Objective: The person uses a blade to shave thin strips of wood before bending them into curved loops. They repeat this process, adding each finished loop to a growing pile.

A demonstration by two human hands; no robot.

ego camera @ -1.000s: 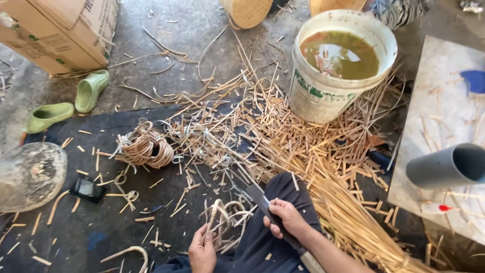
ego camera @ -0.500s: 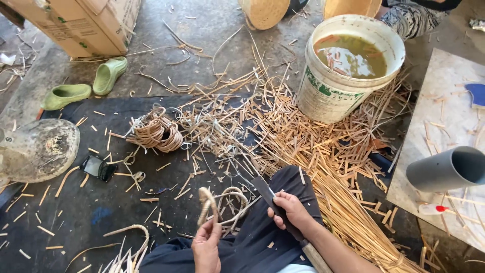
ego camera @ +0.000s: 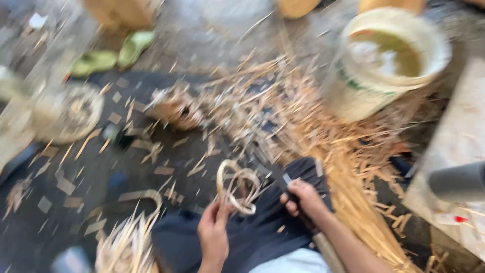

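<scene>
Head view, heavily blurred by motion. Loop of pale coiled cane strips (ego camera: 237,188) at lower centre of the frame, raised above a dark cloth-covered lap (ego camera: 262,230). Left hand (ego camera: 213,233) just below the loop, fingers closed on its lower edge. Right hand (ego camera: 302,198) just right of the loop, fingers wrapped tight around the handle of a knife with a grey blade (ego camera: 287,179), blade tip pointing up-left toward the loop; whether blade and cane touch, impossible to tell. Right of the lap, a thick heap of straw-coloured split cane strips (ego camera: 348,167) running from centre to lower right. Beyond, upper right, a white plastic bucket of murky greenish water (ego camera: 389,60). At far right edge, a grey pipe end (ego camera: 457,181) over a pale board (ego camera: 454,146). Left of centre, a brown coiled bundle of cane (ego camera: 177,108) on a dark mat littered with offcuts (ego camera: 65,207). Upper left, a pair of green slip-on shoes (ego camera: 113,54).
</scene>
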